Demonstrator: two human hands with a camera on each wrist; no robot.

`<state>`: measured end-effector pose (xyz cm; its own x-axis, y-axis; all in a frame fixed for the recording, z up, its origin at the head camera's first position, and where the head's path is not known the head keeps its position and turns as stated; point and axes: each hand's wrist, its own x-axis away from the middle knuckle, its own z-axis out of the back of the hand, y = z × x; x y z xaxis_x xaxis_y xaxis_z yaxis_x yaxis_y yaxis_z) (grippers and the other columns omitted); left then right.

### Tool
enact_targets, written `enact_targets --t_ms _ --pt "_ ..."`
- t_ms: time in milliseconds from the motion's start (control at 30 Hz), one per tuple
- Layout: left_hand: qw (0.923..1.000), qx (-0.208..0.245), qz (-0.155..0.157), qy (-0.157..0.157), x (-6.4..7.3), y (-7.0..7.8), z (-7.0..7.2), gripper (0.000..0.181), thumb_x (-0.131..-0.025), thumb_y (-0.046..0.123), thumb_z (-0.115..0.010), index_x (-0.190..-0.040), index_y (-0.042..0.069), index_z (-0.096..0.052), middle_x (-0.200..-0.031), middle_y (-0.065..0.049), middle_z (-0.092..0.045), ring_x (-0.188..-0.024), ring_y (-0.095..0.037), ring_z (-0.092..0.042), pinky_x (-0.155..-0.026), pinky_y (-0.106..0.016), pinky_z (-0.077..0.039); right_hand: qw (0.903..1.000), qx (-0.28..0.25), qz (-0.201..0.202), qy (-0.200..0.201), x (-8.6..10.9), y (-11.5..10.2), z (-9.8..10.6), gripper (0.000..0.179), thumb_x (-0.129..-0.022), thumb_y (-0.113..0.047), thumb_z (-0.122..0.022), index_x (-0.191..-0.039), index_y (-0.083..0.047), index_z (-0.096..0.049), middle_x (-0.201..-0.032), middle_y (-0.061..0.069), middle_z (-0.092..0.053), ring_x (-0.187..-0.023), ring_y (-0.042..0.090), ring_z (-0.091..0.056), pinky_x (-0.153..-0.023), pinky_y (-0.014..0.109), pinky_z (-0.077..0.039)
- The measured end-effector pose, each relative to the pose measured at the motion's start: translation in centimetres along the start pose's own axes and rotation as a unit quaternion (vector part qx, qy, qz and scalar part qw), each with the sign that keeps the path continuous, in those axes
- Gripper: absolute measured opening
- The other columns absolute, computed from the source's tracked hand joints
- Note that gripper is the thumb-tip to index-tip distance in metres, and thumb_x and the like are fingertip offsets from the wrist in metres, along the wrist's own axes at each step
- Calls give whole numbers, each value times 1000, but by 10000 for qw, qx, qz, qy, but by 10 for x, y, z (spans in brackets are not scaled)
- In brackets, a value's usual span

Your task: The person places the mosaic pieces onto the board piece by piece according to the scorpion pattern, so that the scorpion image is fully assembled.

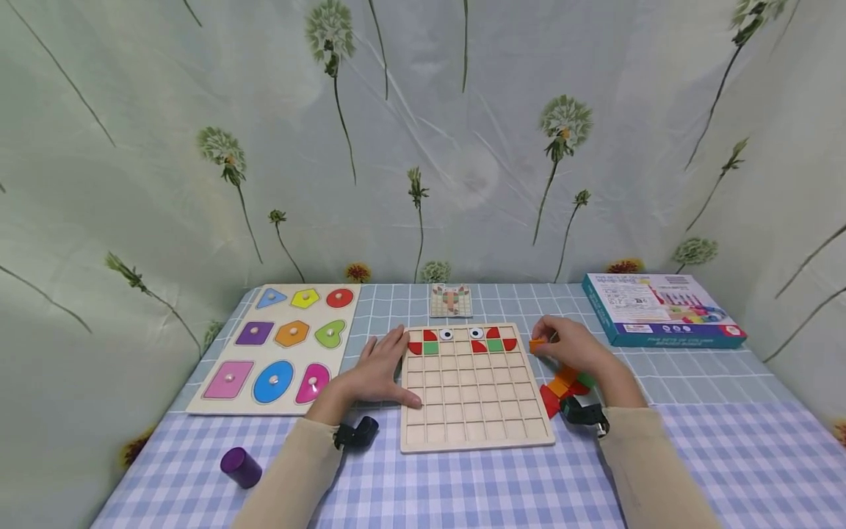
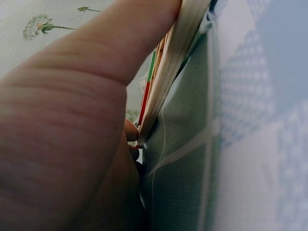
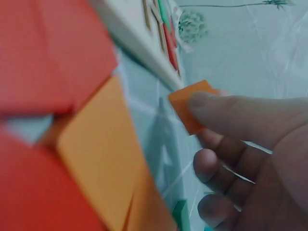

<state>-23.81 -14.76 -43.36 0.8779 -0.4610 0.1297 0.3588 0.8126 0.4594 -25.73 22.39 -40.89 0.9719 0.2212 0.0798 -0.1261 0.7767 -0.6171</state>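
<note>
- Head view gives me the square-celled board [image 1: 476, 397] lying in front of the person, with two eye pieces [image 1: 446, 334], green squares [image 1: 430, 347] and red curved bits filling part of its far rows.
- Left hand [image 1: 380, 367]: fingers straight and spread, gripping nothing; it lies along the board's left side, with the thumb reaching over the edge (steadying it, I would judge).
- Right hand [image 1: 571, 344]: thumb and fingertips are together, pinching an orange piece [image 3: 183, 108] just beside the board's right edge, near the far corner. The right wrist view shows me that pinch clearly, with the other fingers loosely bent.
- Near that wrist, more red, orange and green pieces [image 1: 562, 382] lie in a loose heap.
- Beyond the board sits a small picture card [image 1: 452, 301], too small for me to read cell by cell.
- I take the step in hand to be bringing one piece from heap to board, with many cells bare.
- To my mind, the next move calls for carrying the orange piece over the edge, squaring it to a cell and letting go without nudging its neighbours.
</note>
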Motion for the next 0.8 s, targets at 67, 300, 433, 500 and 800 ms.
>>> enact_targets --t_ms 67,300,433,500,800 --pt "10000 11 -5 -9 0 1 1 127 -68 61 -83 -160 5 -16 -170 -12 -6 -158 -29 -4 -126 -58 1 9998 -81 48 163 -1 -3 1 14 -92 -16 -70 -103 -12 -62 -95 7 -60 -94 23 -54 -78 28 -48" --pt "9999 12 -5 -115 0 2 2 127 -69 61 -83 -160 5 -15 -170 -12 -3 -158 -28 -2 -126 -58 2 9985 -438 149 290 -5 -18 -6 19 -96 -14 -66 -115 -11 -64 -101 11 -60 -91 23 -56 -69 26 -52" --pt "9999 43 -17 -98 2 2 1 127 -69 60 -84 -160 5 -16 -170 -13 -5 -158 -29 -3 -126 -58 2 9973 -637 319 191 -6 -28 -12 19 -96 -10 -63 -115 -9 -66 -107 14 -64 -88 23 -58 -64 28 -56" --pt "10000 36 -22 -83 2 2 1 127 -69 60 -84 -160 4 -16 -170 -13 -5 -158 -29 -3 -126 -59 1 9965 -718 398 150 -7 -33 -15 19 -96 -7 -63 -114 -8 -67 -111 15 -65 -89 23 -59 -67 30 -58" --pt "9999 -43 18 -101 -1 2 1 127 -69 62 -83 -160 5 -15 -170 -12 -4 -158 -28 -3 -126 -58 2 9967 -682 432 16 -12 -49 -24 27 -94 -5 -62 -121 -8 -67 -119 15 -66 -100 26 -61 -78 28 -57"
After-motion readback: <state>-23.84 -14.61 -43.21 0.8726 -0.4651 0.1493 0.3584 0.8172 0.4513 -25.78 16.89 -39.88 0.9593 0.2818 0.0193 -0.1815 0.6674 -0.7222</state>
